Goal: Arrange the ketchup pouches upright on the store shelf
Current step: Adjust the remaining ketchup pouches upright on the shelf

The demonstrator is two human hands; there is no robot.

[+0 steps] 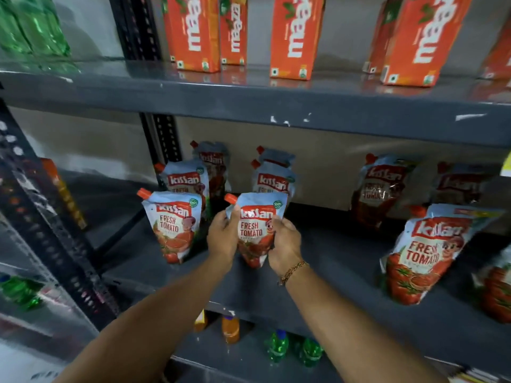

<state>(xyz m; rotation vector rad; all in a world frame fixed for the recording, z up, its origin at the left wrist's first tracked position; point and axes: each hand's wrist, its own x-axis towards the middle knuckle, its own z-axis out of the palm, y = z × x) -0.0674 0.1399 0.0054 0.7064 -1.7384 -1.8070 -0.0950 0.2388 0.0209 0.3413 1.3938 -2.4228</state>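
Note:
I hold one red and white ketchup pouch [254,230] upright near the front of the grey middle shelf [345,272]. My left hand [222,237] grips its left side and my right hand [284,241] grips its right side. Left of it another pouch [174,225] stands upright, with two more [188,179] in a row behind. A further pouch [272,178] stands directly behind the held one. To the right a large pouch [423,255] leans at the shelf front, and darker pouches [381,189] stand at the back.
Orange juice cartons [293,37] stand on the upper shelf. Green bottles [276,346] and orange bottles [231,328] sit on the shelf below. A black perforated upright [49,230] rises at the left. Part of another pouch [497,294] shows at the right edge.

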